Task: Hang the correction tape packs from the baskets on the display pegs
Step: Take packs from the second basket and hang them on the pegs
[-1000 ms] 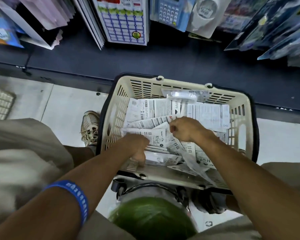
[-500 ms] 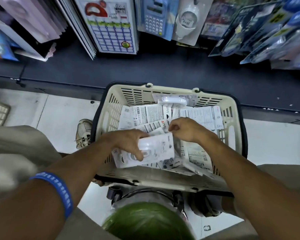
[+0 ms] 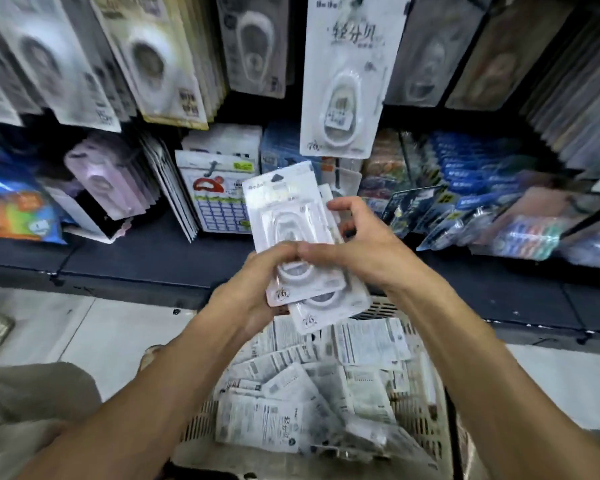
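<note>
Two correction tape packs (image 3: 288, 220) are held, overlapped, in front of the display, above the basket (image 3: 426, 441). Each pack is seen as a white card under a clear blister, through which an oval white dispenser is visible; a dark hang-hole marking lies at the top of the upper card, and a round "76" mark is printed at the lower left corner of each. The lower pack (image 3: 329, 308) is offset down and to the right, so that only its bottom edge and part of its blister are shown.

The left hand (image 3: 253, 292) is placed under and around the lower part of the packs, with its fingers curled over the front of the blister: a closed grip on the packs. The right hand (image 3: 357, 244) is set against the right edge, thumb laid across the front beside the left fingers, and the remaining fingers bent behind the cards; whether these press the backs cannot be told.

More packs, mostly printed side up, are heaped in the basket below the forearms. A matching pack (image 3: 343, 84) is shown hanging from the display directly above the hands, beside further blurred hanging goods.
</note>
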